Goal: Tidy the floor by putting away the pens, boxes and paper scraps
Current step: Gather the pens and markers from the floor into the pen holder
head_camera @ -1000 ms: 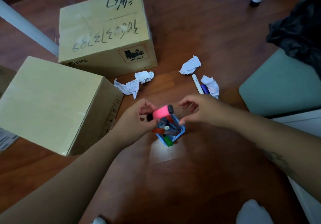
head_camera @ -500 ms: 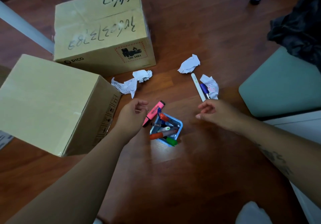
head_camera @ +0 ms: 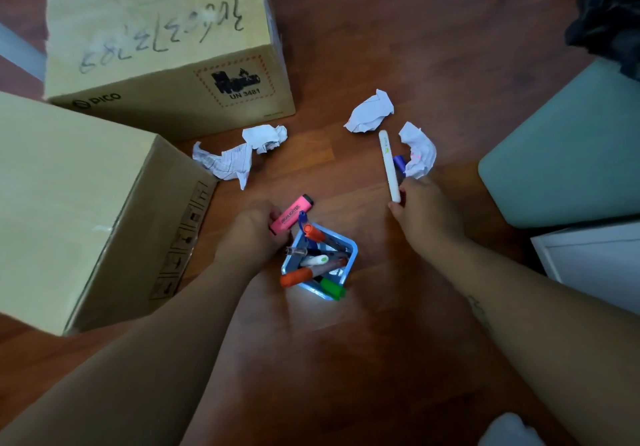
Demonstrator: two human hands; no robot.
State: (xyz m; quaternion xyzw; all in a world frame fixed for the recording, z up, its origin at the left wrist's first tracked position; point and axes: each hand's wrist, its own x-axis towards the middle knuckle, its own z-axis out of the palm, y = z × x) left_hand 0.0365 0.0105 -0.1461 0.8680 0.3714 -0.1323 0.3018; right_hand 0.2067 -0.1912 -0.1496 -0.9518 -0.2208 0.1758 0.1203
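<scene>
A blue pen holder (head_camera: 352, 249) stands on the wooden floor, filled with several markers. My left hand (head_camera: 252, 234) grips a pink highlighter (head_camera: 292, 215) at the holder's left rim, its cap pointing up and away. My right hand (head_camera: 426, 217) closes on the near end of a white pen (head_camera: 387, 161) lying on the floor. A purple pen (head_camera: 399, 163) lies beside it, partly under a crumpled paper scrap (head_camera: 419, 153). More scraps (head_camera: 370, 113) (head_camera: 265, 137) (head_camera: 227, 165) lie further out. Two cardboard boxes (head_camera: 156, 47) (head_camera: 76, 203) sit at the left.
A grey-green cushioned seat (head_camera: 561, 154) with dark cloth (head_camera: 609, 23) on it is at the right, above a white furniture edge (head_camera: 595, 262). A white furniture leg (head_camera: 17, 50) runs past the far box.
My left hand carried the pink highlighter from above the holder down to its left rim. My right hand left the holder and reached out to the white pen.
</scene>
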